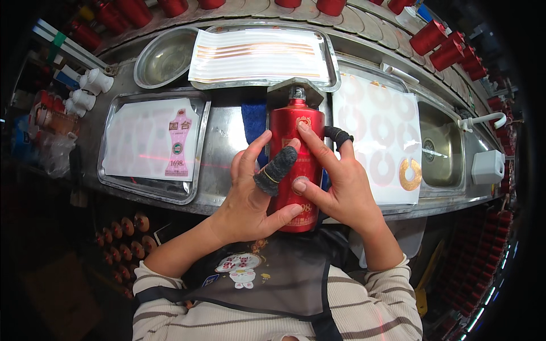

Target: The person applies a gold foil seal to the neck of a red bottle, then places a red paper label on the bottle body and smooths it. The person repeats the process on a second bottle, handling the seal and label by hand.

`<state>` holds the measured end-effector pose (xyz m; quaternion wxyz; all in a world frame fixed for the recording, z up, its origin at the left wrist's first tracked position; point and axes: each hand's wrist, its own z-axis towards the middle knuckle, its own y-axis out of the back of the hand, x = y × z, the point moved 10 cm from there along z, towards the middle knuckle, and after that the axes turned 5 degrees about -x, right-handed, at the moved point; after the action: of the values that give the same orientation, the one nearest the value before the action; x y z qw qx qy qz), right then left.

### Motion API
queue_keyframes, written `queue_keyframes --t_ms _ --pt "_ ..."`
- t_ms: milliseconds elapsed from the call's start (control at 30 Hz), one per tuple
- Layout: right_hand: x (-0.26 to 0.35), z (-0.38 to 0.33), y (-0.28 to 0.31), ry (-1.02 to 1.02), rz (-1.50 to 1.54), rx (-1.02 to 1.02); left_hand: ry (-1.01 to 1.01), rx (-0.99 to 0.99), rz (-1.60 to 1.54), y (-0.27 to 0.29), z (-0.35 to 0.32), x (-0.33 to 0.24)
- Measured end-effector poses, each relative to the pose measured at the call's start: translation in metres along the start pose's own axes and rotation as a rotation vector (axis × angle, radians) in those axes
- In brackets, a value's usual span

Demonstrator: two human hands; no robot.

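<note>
A red bottle [281,126] with gold markings lies in front of me, its silver-coloured neck pointing away into a metal rest [278,94]. My left hand [242,199] grips its left side, with the thumb across the lower front and a finger in a dark grey finger cot pressed on the middle. On the other side my right hand [350,182] rests its thumb and index finger on the bottle's front. Another right finger, in a black cot, reaches along the right edge. Part of the bottle's front is hidden by my fingers.
Label sheets lie on a left tray [202,113], a far tray [335,79] and at right, where a white sheet [367,193] holds one gold ring sticker. A metal bowl [142,68], a sink [455,173] and a white jug [488,167] stand around. Red bottles [429,37] line a conveyor.
</note>
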<state>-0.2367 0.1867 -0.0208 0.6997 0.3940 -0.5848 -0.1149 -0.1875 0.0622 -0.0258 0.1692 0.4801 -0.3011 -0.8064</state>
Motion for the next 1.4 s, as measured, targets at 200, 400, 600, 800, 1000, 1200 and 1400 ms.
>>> queue_keyframes --t_ms 200,400,600,800,1000,1200,1400 --pt "-0.001 0.003 0.001 0.025 -0.003 -0.006 0.007 -0.008 -0.034 -0.001 0.001 0.004" --pt "0.002 0.003 -0.001 0.056 0.022 0.006 0.009 0.012 -0.040 -0.001 0.001 0.002" --pt "0.000 0.003 -0.003 0.004 0.043 0.038 0.007 -0.010 -0.043 0.001 0.001 0.003" --pt "-0.010 0.001 0.001 -0.034 0.091 -0.027 0.061 -0.063 -0.164 0.001 -0.006 0.010" --pt "-0.019 -0.009 0.002 -0.125 0.237 -0.018 0.184 -0.080 -0.577 -0.011 -0.020 0.024" --pt "-0.008 -0.009 0.000 0.020 0.156 -0.054 0.191 -0.155 -0.689 -0.015 -0.023 0.032" --pt "-0.008 -0.008 0.001 0.034 0.177 -0.064 0.145 -0.137 -0.608 -0.016 -0.023 0.031"
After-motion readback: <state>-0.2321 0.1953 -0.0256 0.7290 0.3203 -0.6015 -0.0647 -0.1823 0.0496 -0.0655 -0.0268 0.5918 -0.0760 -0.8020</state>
